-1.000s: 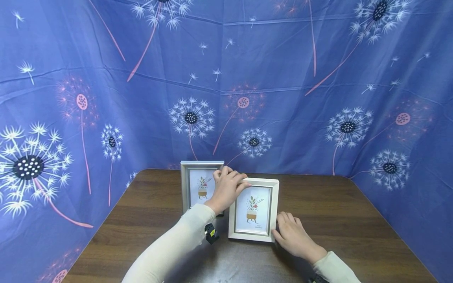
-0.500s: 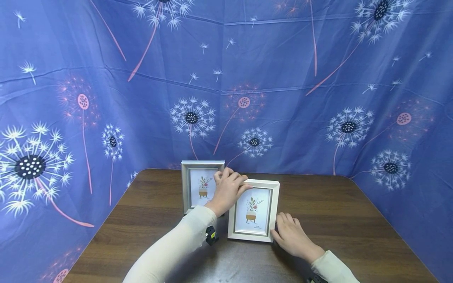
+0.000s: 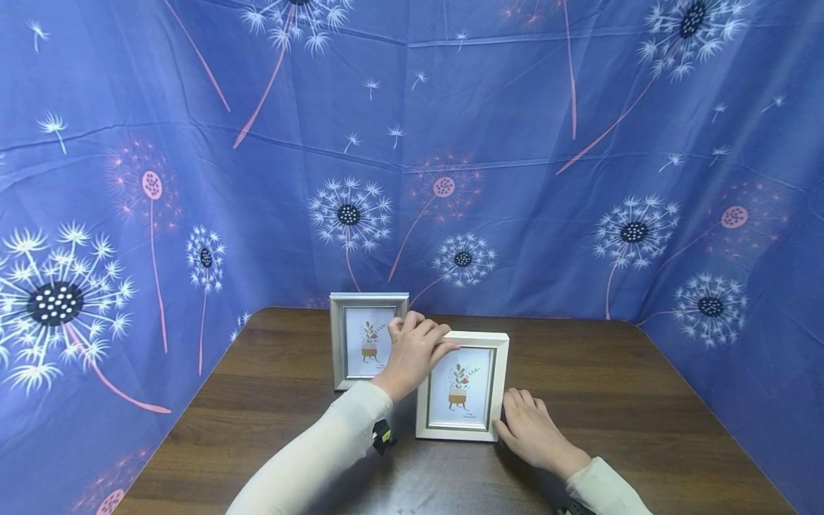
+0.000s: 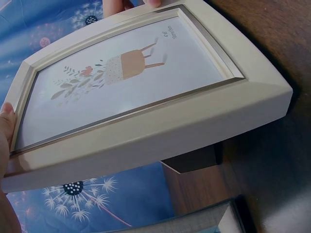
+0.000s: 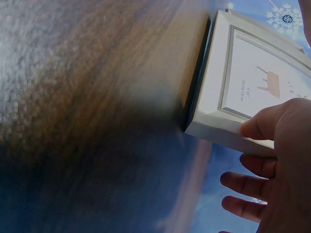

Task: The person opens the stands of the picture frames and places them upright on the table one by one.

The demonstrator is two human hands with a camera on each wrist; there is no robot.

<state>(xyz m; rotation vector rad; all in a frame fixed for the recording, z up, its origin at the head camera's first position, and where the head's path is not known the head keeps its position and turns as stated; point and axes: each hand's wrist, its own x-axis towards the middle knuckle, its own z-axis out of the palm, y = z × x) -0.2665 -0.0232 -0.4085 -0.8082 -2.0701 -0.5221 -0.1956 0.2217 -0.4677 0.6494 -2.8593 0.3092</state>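
Note:
A white picture frame (image 3: 496,386) stands upright on the table, holding a print of a potted plant. At its upper left corner my left hand (image 3: 412,350) pinches the border, thumb in front. My right hand (image 3: 534,433) holds the lower right side; in the right wrist view its thumb presses the front border of the white frame (image 5: 209,92), other fingers spread behind the edge. Behind the white frame (image 4: 146,141), a dark stand leg (image 4: 194,158) shows in the left wrist view. A silver-grey picture frame (image 3: 370,343) stands behind my left hand, partly hidden by it.
The brown wooden table (image 3: 611,400) has rounded far corners. Blue cloth (image 3: 515,214) printed with dandelions hangs along its back and both sides. The silver-grey frame is close to the left of the white one, farther back.
The white frame's top edge has sunk slightly and its bottom edge has levelled out. My left hand has moved down a little with it; my right hand stays at the side.

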